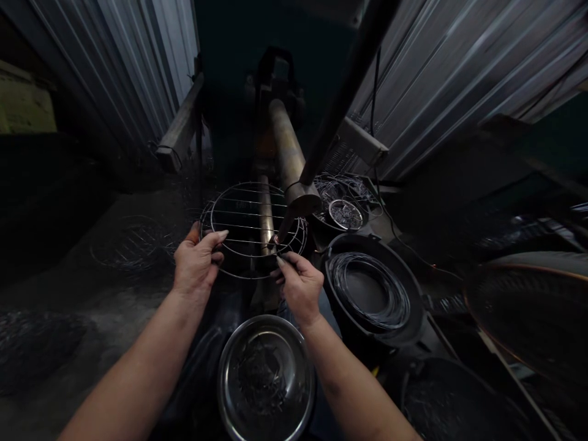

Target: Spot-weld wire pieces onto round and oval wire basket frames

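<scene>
A round wire rack (250, 211) with straight cross wires lies across a spot-welder arm (285, 147), under a dark slanted electrode bar (316, 141). My left hand (196, 263) grips the rack's near left rim, thumb over the ring. My right hand (299, 283) pinches the rack's near right rim, close to the electrode tip (283, 229). Both hands are closed on the wire.
A steel bowl (265, 375) of small wire bits sits below my hands. To the right, a dark pan (370, 291) holds wire rings, with another tray of wire coils (344, 208) behind. Finished racks (131, 242) lie left. Corrugated metal walls stand on both sides.
</scene>
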A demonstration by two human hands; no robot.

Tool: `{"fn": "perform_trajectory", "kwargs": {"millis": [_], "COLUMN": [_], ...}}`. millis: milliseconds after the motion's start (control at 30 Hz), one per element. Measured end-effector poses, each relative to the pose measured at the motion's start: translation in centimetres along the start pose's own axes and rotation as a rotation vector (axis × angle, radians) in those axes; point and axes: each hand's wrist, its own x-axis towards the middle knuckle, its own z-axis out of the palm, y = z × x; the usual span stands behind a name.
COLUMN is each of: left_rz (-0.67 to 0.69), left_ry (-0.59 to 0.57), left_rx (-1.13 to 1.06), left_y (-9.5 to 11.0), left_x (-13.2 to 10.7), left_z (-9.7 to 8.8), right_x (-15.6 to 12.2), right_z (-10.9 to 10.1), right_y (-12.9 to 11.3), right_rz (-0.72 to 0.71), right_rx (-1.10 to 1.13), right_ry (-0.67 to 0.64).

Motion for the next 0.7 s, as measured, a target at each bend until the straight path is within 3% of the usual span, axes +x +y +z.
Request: {"fn": "perform_trajectory", "kwargs": {"millis": [433,700], "left_rz": [-0.031,-0.067], "left_ry": [-0.001,0.057], "left_rx": [-0.017,-0.013], "left_y": [-0.1,0.1], "left_x": [1.7,1.9], "left_z": [0.4,0.7], "right_x": [1.1,1.7], "right_z": [0.6,0.1], "right_y": [-1.1,-1.6], "right_rz": [0.012,0.017], "right_rx": [0.015,-0.01], "right_ry": [-0.021,-0.062]}}
